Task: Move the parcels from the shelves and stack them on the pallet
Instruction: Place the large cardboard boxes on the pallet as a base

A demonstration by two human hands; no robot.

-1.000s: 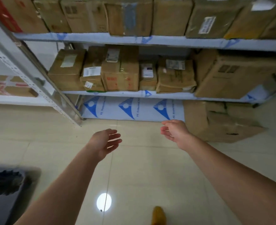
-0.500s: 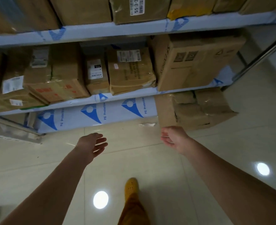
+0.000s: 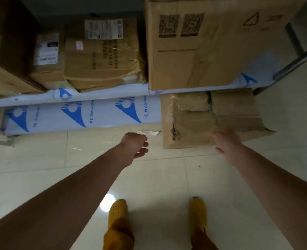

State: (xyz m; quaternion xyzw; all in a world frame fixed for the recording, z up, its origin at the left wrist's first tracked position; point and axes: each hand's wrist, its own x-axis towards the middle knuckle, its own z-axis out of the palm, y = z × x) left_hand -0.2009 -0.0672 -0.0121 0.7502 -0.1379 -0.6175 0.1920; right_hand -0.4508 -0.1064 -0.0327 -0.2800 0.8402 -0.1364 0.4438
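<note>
A worn, taped cardboard parcel [image 3: 203,121] sits on the floor under the bottom shelf [image 3: 113,92], sticking out toward me. My right hand [image 3: 225,141] hovers in front of its near right face, fingers relaxed, holding nothing. Left of the parcel, my left hand [image 3: 135,146] hangs over the floor tiles, loosely curled and empty. On the shelf above stand a large brown box [image 3: 212,47], a taped parcel with a white label [image 3: 102,55] and a smaller labelled box [image 3: 46,58]. No pallet is in view.
Blue-and-white protective film covers the shelf edge and the panel [image 3: 80,114] below it. A metal upright [image 3: 298,60] runs at the right. A scrap of white paper [image 3: 149,132] lies on the floor. My yellow shoes [image 3: 117,212] stand on pale tiles.
I have stepped closer to the shelf and turned right. Both hands have moved forward toward the floor parcel, and the right hand now reaches its front face.
</note>
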